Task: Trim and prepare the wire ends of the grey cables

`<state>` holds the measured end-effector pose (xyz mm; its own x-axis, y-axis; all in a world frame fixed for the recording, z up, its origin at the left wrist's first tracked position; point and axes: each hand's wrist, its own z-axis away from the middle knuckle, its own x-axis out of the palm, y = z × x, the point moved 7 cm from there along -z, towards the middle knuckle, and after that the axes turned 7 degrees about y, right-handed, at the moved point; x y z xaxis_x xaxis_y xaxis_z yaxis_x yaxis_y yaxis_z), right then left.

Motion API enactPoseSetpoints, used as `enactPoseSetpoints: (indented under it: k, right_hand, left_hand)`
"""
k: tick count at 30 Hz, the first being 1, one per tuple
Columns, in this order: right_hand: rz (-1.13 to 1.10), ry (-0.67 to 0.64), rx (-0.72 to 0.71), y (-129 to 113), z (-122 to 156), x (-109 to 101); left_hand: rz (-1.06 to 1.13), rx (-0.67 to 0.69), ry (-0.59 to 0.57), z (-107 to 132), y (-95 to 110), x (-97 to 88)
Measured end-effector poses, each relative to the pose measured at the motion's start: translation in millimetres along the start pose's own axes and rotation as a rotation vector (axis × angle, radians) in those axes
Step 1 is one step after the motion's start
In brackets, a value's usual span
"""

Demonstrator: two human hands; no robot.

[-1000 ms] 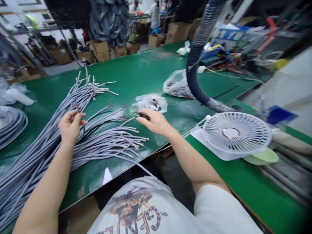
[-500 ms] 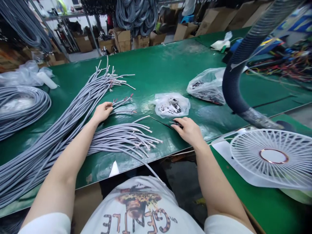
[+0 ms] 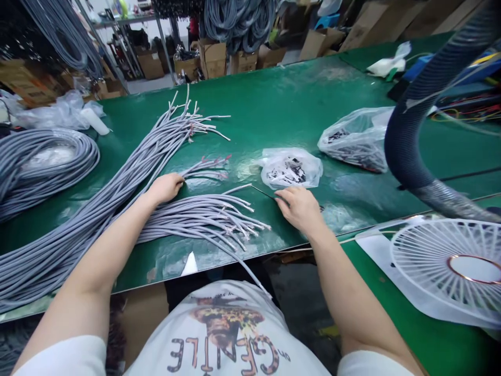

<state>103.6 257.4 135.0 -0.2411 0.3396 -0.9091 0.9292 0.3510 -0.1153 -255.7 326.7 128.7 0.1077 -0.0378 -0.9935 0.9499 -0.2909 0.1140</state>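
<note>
My left hand (image 3: 167,188) is closed around a small bunch of grey cables (image 3: 201,169), whose stripped ends show pinkish-red wires. Just in front of it on the bench lies a thicker bundle of grey cables (image 3: 195,214) with pale cut ends pointing right. My right hand (image 3: 299,208) rests low over the bench with its fingers closed on a thin, dark tool (image 3: 263,192). The tool's slim shaft points left at a cable tip; its handle is mostly hidden under the hand. Beyond that hand sits an open plastic bag (image 3: 291,168) of small black and white pieces.
A long cable bundle (image 3: 129,162) crosses the green bench (image 3: 274,104) at left, beside a coiled cable (image 3: 47,162). Another filled bag (image 3: 356,138) stands at right. A dark flexible hose (image 3: 407,141) hangs over the right side, above a white fan (image 3: 442,261).
My view has turned left. My right hand has come down over the tool's handle, hiding most of it. The left hand has slid slightly back along the small bunch of cables.
</note>
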Motion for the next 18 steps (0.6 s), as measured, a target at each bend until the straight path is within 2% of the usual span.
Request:
enactPoseSetpoints:
  k: [4,7,11,14,18]
  right_hand:
    - [0.083,-0.129,-0.060,-24,-19,16]
    - [0.153,-0.182,-0.058,-33,-28,25]
    - [0.191,-0.190,-0.078,-37,-34,30]
    - [0.191,-0.197,-0.074,-36,-36,33]
    - [0.125,-0.147,-0.040,-35,-33,30]
  left_hand:
    - [0.003,-0.166,0.071,-13,-33,-6.3]
    - [0.147,-0.193,0.025,-11,-46,-11.3]
    - [0.418,-0.203,-0.140,17,-52,-12.4]
    - [0.378,-0.206,-0.243,46,-56,-12.3]
    - [0.222,-0.163,-0.283,71,-58,-15.1]
